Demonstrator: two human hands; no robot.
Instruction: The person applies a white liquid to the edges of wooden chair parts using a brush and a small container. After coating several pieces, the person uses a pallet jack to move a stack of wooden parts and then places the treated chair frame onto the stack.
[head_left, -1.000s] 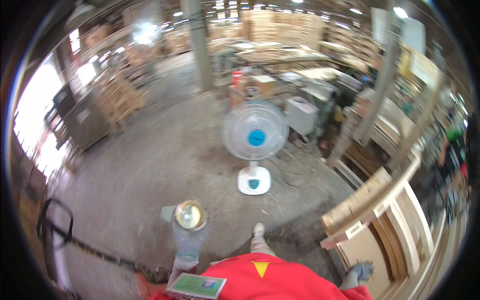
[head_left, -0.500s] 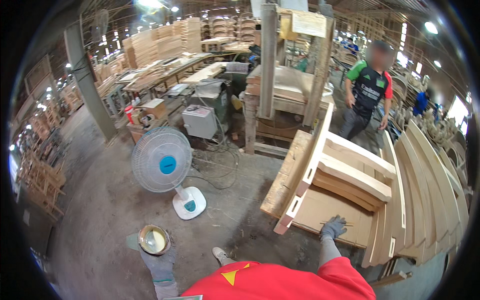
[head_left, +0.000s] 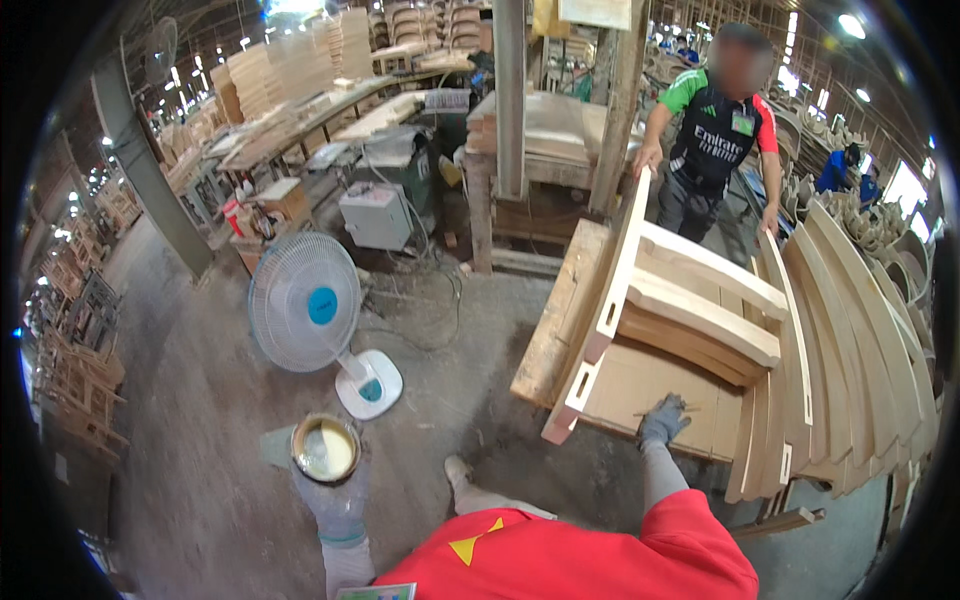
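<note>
Cream liquid (head_left: 340,448) sat in the round pot (head_left: 298,459), and one tilt could have slopped it.
My left grip (head_left: 336,503) clasped the pot above the floor (head_left: 425,400), on my side of the fan (head_left: 300,300); a stumble toward that fan could have caused the spill. My right grip (head_left: 661,421), gloved in grey, lay over cardboard (head_left: 715,410) at the near end of the wooden frame (head_left: 700,312), thin sticks (head_left: 692,406) showing beside it; whether it pinched them I could not tell. A co-worker's hands (head_left: 648,158) were on the frame's far ends, so a shove from there might have knocked that grip.
</note>
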